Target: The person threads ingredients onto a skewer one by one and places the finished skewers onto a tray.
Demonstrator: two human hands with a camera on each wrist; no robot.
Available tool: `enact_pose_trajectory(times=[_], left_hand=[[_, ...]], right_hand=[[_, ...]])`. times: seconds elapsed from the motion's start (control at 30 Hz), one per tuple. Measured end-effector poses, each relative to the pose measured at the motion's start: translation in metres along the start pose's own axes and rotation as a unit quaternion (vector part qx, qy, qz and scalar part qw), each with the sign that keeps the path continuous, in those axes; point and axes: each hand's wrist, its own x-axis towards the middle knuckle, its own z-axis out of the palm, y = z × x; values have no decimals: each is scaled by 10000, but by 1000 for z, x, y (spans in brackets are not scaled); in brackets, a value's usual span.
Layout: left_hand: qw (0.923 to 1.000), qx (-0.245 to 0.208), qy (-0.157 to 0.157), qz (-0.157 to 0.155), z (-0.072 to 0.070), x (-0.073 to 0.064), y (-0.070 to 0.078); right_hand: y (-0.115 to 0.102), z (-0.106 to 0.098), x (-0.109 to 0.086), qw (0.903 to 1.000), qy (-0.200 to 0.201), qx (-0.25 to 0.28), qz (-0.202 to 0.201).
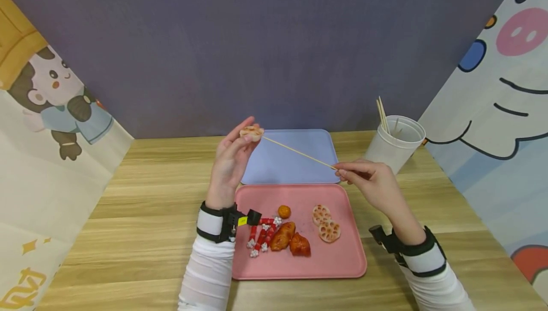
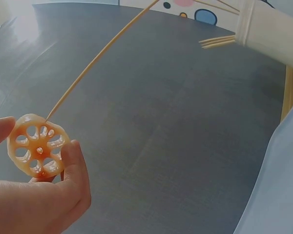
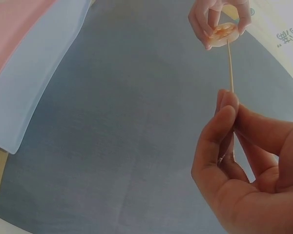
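Pink tray (image 1: 317,267): two browned pieces (image 1: 283,236), two lotus slices (image 1: 329,231), red pieces (image 1: 262,237), one orange ball (image 1: 284,211), all unskewered. Blue tray (image 1: 299,173): behind it. White bucket (image 1: 391,149): spare sticks (image 1: 382,115). Left hand (image 1: 231,159): gripping a third lotus slice (image 2: 36,141), raised. Right hand (image 1: 374,180): pinching a bamboo stick (image 3: 230,68), tip at that slice's rim; piercing seemingly barely begun, depth unclear.

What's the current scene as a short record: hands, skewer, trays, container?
Left hand: holds a lotus-root slice by its edge
Right hand: pinches a thin skewer
Skewer tip: at the held slice's rim; entry depth unclear
Pink tray: two similar slices, red-and-white sticks, orange ball, two glazed pieces
Blue tray: behind the pink tray
White container: right of the blue tray, holding more skewers
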Motion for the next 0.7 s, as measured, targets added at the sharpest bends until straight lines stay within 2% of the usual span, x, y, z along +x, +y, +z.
enact_pose_trajectory(times=[0.7], left_hand=[[9998,166,-138,-10,1,0,-3]], right_hand=[[3,2,0,9997,-212,93,110]])
